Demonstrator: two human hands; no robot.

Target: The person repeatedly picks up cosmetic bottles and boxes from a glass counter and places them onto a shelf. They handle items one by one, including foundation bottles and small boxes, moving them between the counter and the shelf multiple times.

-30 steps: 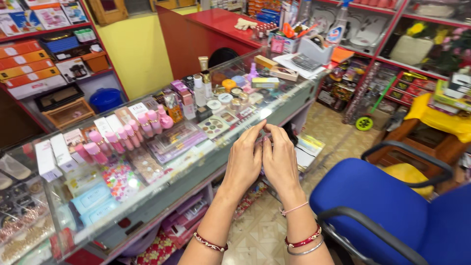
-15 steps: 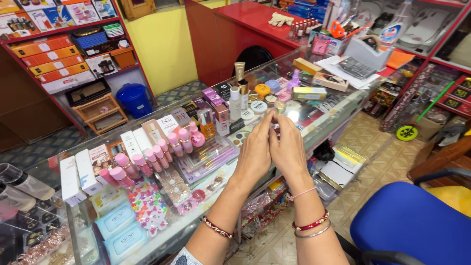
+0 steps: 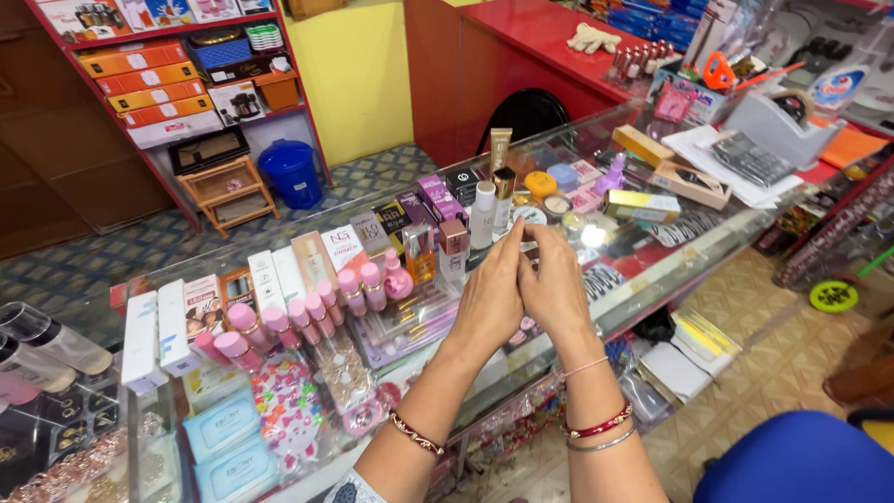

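L hand (image 3: 491,300) & R hand (image 3: 556,291) were pressed together, fingers up, over the glass counter (image 3: 708,244); whether anything was gripped btwn them couldn't be told. Pink bottles (image 3: 279,321) were lined up to the left, a white bottle (image 3: 482,212) just beyond the fingertips.

There is one view only, from the camera on my head, so no second view shares anything with it. It looks down and forward over my forearms at my left hand (image 3: 489,303) and right hand (image 3: 557,293), which sit close below it near the middle. Just beyond my fingers runs the long glass display counter (image 3: 689,244); far past it stands the red wooden shelf (image 3: 177,84), and the blue chair (image 3: 801,461) is near my right elbow.
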